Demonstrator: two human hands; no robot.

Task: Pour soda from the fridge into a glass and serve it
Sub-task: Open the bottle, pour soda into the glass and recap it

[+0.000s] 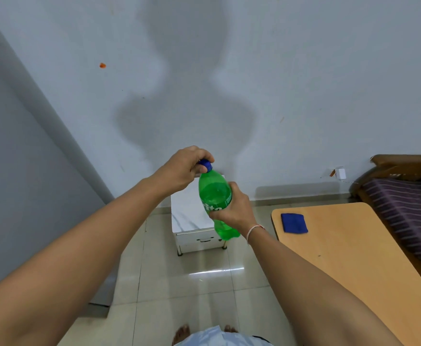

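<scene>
Grey panel (17,171), far left: a tall flat surface running down to the floor; possibly the fridge, not certain.

Left hand (183,168): fingers and thumb curled round the blue cap (205,165), pinching it from above. Held so, in my judgement, to twist the cap while the other hand steadies the body.

Green soda bottle (215,196): plastic, held in the air in front of the person, neck tilted slightly to the left and away. Cap on the neck; whether loosened cannot be told. Liquid fills most of the body.

White stool or small cabinet (187,213): stands on the tiled floor against the wall, directly behind the bottle and well apart from it.

Right hand (234,211): wrapped round the bottle's middle over the label, thumb across the front, a thin band on the wrist. A firm mid-body grip, likely to resist the turning force at the cap.

Wooden table (341,245): right of the person, near. Blue cloth (293,223) lies folded on its far left corner.

Bed (404,203), far right: striped purple cover.

No glass is in view; pouring not yet begun.
</scene>
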